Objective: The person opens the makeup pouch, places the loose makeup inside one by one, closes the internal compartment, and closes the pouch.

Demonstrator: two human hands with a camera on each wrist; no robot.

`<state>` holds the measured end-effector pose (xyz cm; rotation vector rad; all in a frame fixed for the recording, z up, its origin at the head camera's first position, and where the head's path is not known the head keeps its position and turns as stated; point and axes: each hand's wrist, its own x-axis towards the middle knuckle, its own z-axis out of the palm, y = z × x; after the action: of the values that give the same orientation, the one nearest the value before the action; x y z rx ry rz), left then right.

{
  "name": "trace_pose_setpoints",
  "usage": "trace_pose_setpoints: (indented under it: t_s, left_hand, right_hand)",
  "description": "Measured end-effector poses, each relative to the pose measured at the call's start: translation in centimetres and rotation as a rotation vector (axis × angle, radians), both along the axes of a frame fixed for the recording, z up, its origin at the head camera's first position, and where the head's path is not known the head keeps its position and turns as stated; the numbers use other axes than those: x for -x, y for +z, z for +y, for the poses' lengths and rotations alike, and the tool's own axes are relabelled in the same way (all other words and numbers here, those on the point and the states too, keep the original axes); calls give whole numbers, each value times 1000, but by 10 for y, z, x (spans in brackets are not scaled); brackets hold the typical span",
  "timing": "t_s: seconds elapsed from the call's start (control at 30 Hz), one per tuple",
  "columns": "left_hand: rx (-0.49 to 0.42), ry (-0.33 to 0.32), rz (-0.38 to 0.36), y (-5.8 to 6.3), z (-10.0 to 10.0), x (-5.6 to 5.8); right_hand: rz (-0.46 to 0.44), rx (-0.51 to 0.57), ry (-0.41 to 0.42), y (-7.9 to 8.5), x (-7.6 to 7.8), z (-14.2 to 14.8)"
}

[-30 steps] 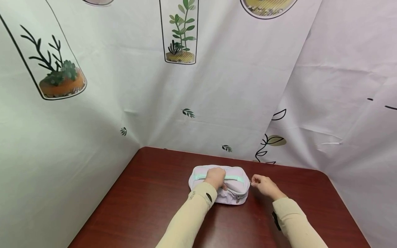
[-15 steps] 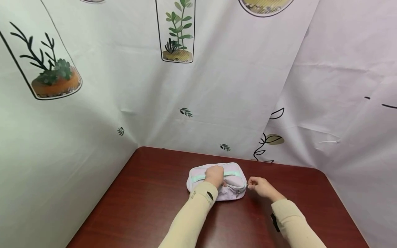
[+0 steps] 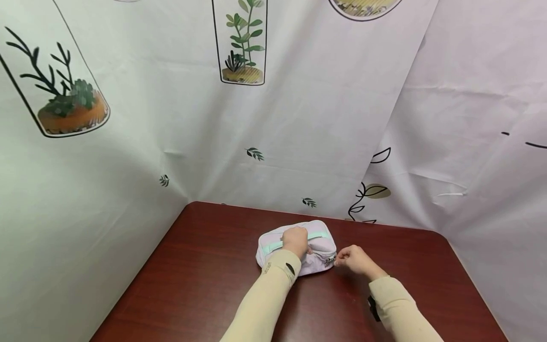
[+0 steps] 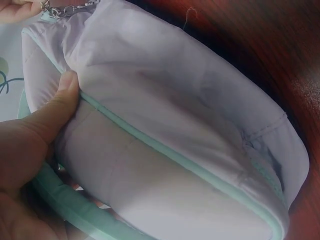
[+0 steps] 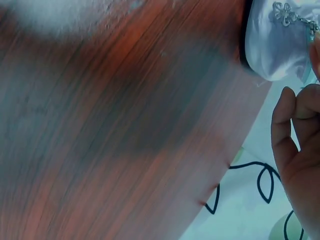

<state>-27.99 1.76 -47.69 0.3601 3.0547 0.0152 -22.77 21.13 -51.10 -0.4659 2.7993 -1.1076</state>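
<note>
A pale lilac zip pouch (image 3: pixel 323 243) with mint-green piping lies on the table. My left hand (image 3: pixel 296 241) grips it from above near the middle, its thumb pressed along the piping in the left wrist view. The mint carry handle (image 4: pixel 75 210) passes beside that hand's palm. At the pouch's right end, my right hand (image 3: pixel 358 261) pinches the silver zipper pull, whose chain (image 4: pixel 70 9) shows beside its fingertips in the left wrist view. A flower-shaped metal charm (image 5: pixel 285 14) hangs from the chain against the fabric. Part of the zipper is hidden under the left hand.
The dark red wooden table (image 3: pixel 205 266) has rounded back corners. White cloth (image 3: pixel 299 133) printed with plants and leaves hangs behind it and on both sides. A black band (image 3: pixel 373 308) sits below the right sleeve.
My right hand has moved left and slightly down around the pouch's end, along with the zipper pull. The pouch has turned a little, its right end tipping toward the back. The left hand keeps its grip.
</note>
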Motion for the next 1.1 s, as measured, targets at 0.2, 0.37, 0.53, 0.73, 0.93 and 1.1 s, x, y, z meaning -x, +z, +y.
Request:
trace_pose_setpoints:
  t_s: [0.2, 0.37, 0.53, 0.73, 0.93, 1.1]
  left_hand:
    - [12, 9, 7, 3, -7, 0]
    - [33, 4, 37, 5, -14, 0]
    - [28, -87, 26, 7, -28, -8]
    - [-203, -102, -25, 26, -75, -7]
    - [-156, 77, -271, 31, -125, -18]
    - [-419, 121, -683, 19, -140, -29]
  right_hand:
    - [21, 37, -24, -1, 3, -17]
    - [48, 36, -22, -3, 5, -31]
    - [-21, -115, -1, 3, 6, -24]
    - [-84, -178, -135, 23, 18, -9]
    - [-84, -24, -122, 25, 31, -18]
    - [-246, 196, -108, 25, 35, -34]
